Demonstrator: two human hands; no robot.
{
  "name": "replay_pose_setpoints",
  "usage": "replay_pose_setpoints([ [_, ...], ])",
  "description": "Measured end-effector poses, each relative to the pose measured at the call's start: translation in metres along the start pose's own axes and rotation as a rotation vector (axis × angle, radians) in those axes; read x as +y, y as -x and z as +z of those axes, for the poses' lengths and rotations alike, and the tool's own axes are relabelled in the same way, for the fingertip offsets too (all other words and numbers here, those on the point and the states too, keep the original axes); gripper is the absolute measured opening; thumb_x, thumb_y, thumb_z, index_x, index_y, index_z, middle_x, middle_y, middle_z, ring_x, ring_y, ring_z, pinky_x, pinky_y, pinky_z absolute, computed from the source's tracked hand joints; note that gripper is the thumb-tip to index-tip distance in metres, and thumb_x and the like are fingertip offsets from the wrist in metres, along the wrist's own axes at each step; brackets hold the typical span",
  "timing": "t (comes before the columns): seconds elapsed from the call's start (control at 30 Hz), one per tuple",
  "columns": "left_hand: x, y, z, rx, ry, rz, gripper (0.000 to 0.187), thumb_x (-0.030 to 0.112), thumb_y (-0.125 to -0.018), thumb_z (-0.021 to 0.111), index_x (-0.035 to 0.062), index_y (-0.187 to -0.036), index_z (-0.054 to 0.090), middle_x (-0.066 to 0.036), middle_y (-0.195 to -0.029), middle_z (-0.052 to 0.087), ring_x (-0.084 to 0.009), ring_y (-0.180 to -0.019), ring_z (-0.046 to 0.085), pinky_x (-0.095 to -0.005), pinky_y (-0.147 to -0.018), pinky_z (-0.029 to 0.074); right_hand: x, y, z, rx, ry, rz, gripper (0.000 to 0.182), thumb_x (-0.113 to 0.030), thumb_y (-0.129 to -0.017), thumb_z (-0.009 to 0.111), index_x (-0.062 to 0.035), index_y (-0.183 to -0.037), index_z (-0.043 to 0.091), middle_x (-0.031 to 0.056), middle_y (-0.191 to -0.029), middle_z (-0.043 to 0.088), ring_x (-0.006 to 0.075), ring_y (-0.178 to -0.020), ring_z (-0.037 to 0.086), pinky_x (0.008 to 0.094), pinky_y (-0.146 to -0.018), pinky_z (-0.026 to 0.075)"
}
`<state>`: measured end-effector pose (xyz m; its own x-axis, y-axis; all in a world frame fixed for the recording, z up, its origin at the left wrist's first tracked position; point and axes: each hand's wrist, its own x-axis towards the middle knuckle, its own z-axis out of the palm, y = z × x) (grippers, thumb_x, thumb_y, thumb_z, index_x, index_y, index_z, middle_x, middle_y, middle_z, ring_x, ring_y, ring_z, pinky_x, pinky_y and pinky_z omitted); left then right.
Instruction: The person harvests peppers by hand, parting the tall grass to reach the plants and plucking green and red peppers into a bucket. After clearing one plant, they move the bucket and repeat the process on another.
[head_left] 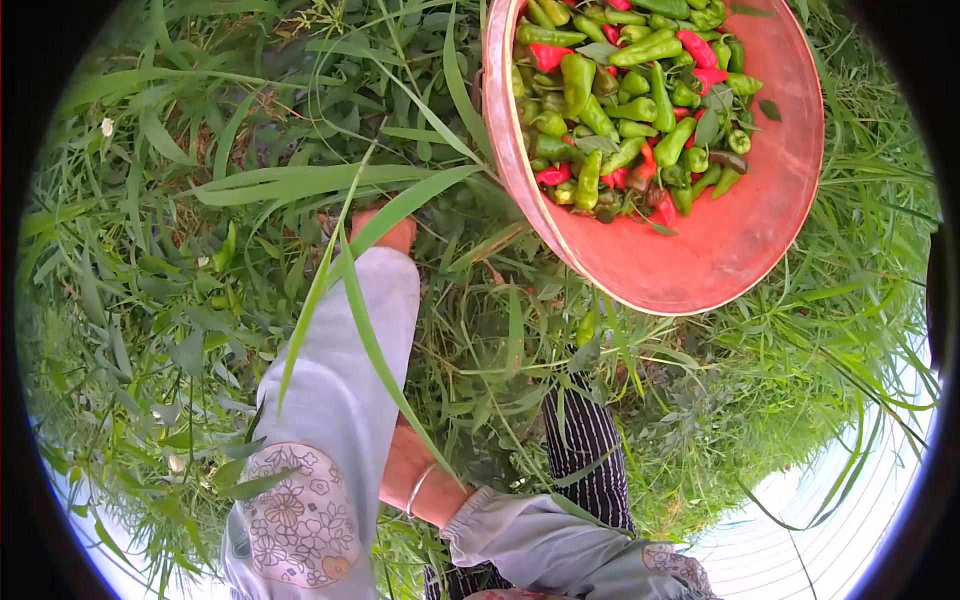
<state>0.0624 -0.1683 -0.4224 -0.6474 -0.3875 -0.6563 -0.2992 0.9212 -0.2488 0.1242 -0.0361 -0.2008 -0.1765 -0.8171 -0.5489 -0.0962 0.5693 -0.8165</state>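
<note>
My left hand [393, 230] reaches down into the leafy plants, left of the red basin. Only its back and wrist show past the grey sleeve [350, 330]; long grass blades and leaves cover the fingers. Below it, my right hand [425, 478], a silver bangle [420, 490] at its wrist, passes behind the left sleeve, which hides its fingers. Neither hand's grip can be seen. A tilted red basin [690, 265] holds many green chilli peppers [640, 110] and some red ones [548, 57]. Neither hand touches it.
Tall grass blades [370, 320] cross in front of the left arm. Dense green plants [180, 290] spread on the left, and a green pepper [225, 247] hangs among them. Striped dark cloth [587, 450] shows at the lower middle. Pale lined sheeting [830, 510] lies at lower right.
</note>
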Motion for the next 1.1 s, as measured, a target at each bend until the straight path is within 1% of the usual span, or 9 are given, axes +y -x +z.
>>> replay_pose_setpoints([
  [0.1,-0.008,0.017,0.014,0.254,-0.189,0.064,0.026,0.018,-0.079,0.055,0.0088,-0.103,0.063,-0.01,-0.094,0.064,-0.0235,-0.076,0.062,-0.0432,-0.054,0.048,-0.006,-0.001,-0.009,-0.052,0.053,0.047,0.019,-0.02,-0.076,0.053,-0.0079,-0.086,0.064,0.0133,-0.083,0.063,0.0283,-0.086,0.058,0.0448,-0.078,0.044],
  [0.2,-0.011,0.009,0.013,0.082,0.068,0.1,0.027,0.016,-0.076,0.058,0.0093,-0.102,0.064,-0.011,-0.093,0.064,-0.0231,-0.071,0.06,-0.0419,-0.051,0.047,-0.008,-0.001,-0.012,-0.093,0.106,0.083,0.018,-0.017,-0.076,0.054,-0.0072,-0.086,0.064,0.0121,-0.084,0.063,0.0273,-0.086,0.058,0.0434,-0.078,0.044],
  [0.33,-0.021,0.028,-0.039,-0.188,0.415,-0.045,0.041,0.011,-0.074,0.062,0.0036,-0.113,0.051,-0.019,-0.098,0.061,-0.034,-0.09,0.06,-0.0412,-0.077,0.049,-0.015,-0.006,-0.02,-0.2,0.154,0.119,0.018,-0.015,-0.075,0.054,-0.0055,-0.088,0.063,0.0103,-0.086,0.062,0.0263,-0.085,0.057,0.0421,-0.078,0.045],
  [0.47,-0.038,0.056,-0.049,0.151,0.904,-0.123,0.035,0.008,-0.068,0.067,0.0029,-0.1,0.054,-0.02,-0.093,0.062,-0.0324,-0.086,0.06,-0.0386,-0.075,0.048,-0.018,-0.011,-0.025,-0.285,0.126,0.159,0.021,-0.013,-0.077,0.052,-0.0057,-0.095,0.061,0.01,-0.087,0.062,0.0251,-0.086,0.057,0.042,-0.077,0.044],
  [0.63,-0.054,0.099,-0.081,-0.044,1.554,-0.07,0.022,0.005,-0.07,0.06,0.0049,-0.091,0.054,-0.007,-0.07,0.056,-0.0185,-0.064,0.055,-0.0308,-0.061,0.044,-0.018,-0.009,-0.017,-0.146,0.077,0.145,0.013,-0.011,-0.08,0.051,-0.0028,-0.091,0.054,0.0116,-0.079,0.061,0.0276,-0.079,0.058,0.0409,-0.073,0.045],
  [0.73,-0.041,0.123,-0.074,-0.098,1.205,0.025,0.021,0.005,-0.071,0.06,0.0053,-0.091,0.054,-0.004,-0.067,0.055,-0.0127,-0.06,0.051,-0.0293,-0.056,0.043,-0.012,-0.007,-0.011,-0.216,0.12,0.133,0.02,-0.012,-0.082,0.048,-0.0048,-0.098,0.055,0.0094,-0.082,0.062,0.0264,-0.081,0.059,0.042,-0.074,0.045],
  [0.87,-0.053,0.105,-0.068,-0.221,1.655,-0.06,0.019,0.004,-0.075,0.058,0.0049,-0.094,0.053,0.0,-0.074,0.057,-0.0071,-0.059,0.05,-0.0232,-0.055,0.042,-0.012,-0.009,-0.011,-0.073,0.05,0.156,0.021,-0.013,-0.081,0.048,-0.0039,-0.097,0.058,0.0102,-0.083,0.063,0.0263,-0.082,0.06,0.0428,-0.075,0.044],
  [1.0,-0.047,0.133,-0.166,-0.049,1.996,0.471,0.029,0.003,-0.077,0.06,0.0045,-0.104,0.052,-0.001,-0.086,0.057,-0.008,-0.075,0.052,-0.0231,-0.065,0.042,-0.017,-0.013,-0.027,-0.329,0.207,0.16,0.024,-0.014,-0.08,0.049,-0.0031,-0.101,0.057,0.0114,-0.086,0.063,0.0272,-0.083,0.06,0.0423,-0.076,0.044],
  [1.1,-0.028,0.143,-0.24,0.074,2.041,0.593,0.037,0.004,-0.073,0.061,0.0046,-0.107,0.048,-0.008,-0.092,0.056,-0.0182,-0.083,0.056,-0.0319,-0.071,0.045,-0.023,-0.018,-0.028,-0.414,0.288,0.151,0.025,-0.016,-0.082,0.049,-0.004,-0.102,0.056,0.0112,-0.086,0.064,0.0272,-0.083,0.06,0.0426,-0.076,0.044],
])
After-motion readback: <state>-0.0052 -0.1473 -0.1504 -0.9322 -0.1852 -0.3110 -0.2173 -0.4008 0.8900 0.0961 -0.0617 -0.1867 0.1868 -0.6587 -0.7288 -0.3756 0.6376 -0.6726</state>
